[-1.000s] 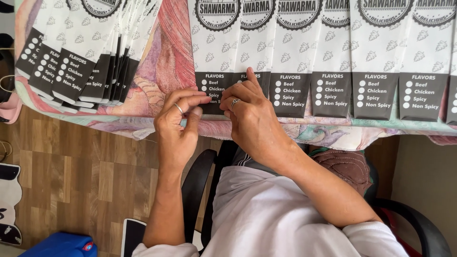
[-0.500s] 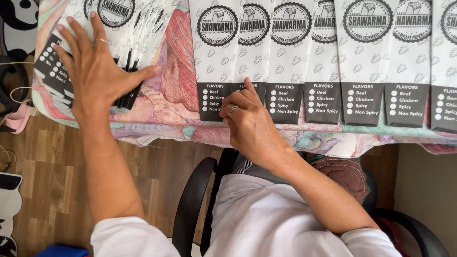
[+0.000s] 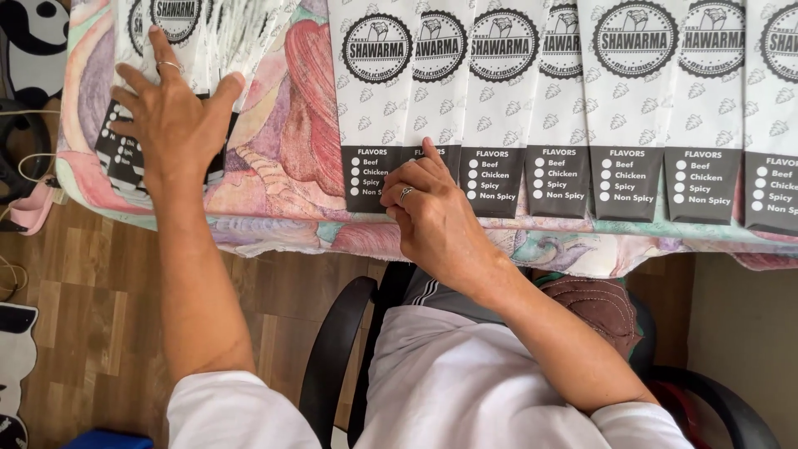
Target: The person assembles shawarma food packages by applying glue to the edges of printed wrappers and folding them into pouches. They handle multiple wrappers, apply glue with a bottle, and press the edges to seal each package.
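Observation:
Several long white paper sleeves (image 3: 573, 108) with round black emblems and dark bottom panels lie side by side in an overlapping row across the table. My right hand (image 3: 432, 216) presses its fingertips on the lower edge of the leftmost sleeves (image 3: 376, 125) in that row. At the far left my left hand (image 3: 170, 116) lies flat, fingers spread, on a fanned stack of the same sleeves (image 3: 199, 33). Both hands wear a ring.
A patterned pink and green cloth (image 3: 283, 150) covers the table, whose front edge runs near my body. A black chair armrest (image 3: 328, 349) sits below. Wooden floor (image 3: 75, 333) shows at left, with cables (image 3: 25, 166) by the table corner.
My left hand left the row next to my right hand, swung left, and now rests flat on the fanned stack. My right hand stayed on the row's left end.

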